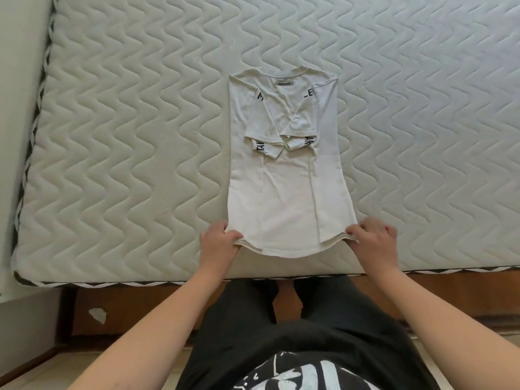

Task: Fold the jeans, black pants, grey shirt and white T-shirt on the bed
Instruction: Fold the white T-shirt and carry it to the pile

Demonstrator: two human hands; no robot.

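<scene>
The white T-shirt (284,192) lies flat on the quilted mattress (140,136), collar away from me, hem toward me. Both sides and both sleeves are folded in over the middle, so it forms a long narrow strip; black lettering shows on the sleeves. My left hand (219,239) pinches the near left corner of the hem. My right hand (371,237) pinches the near right corner. The hem layers are lifted slightly off the mattress. The jeans, black pants and grey shirt are not in view.
The mattress edge (197,280) with its black and white trim runs just in front of my legs. A wooden bed frame (140,305) shows below it. A pale wall (17,108) borders the bed on the left.
</scene>
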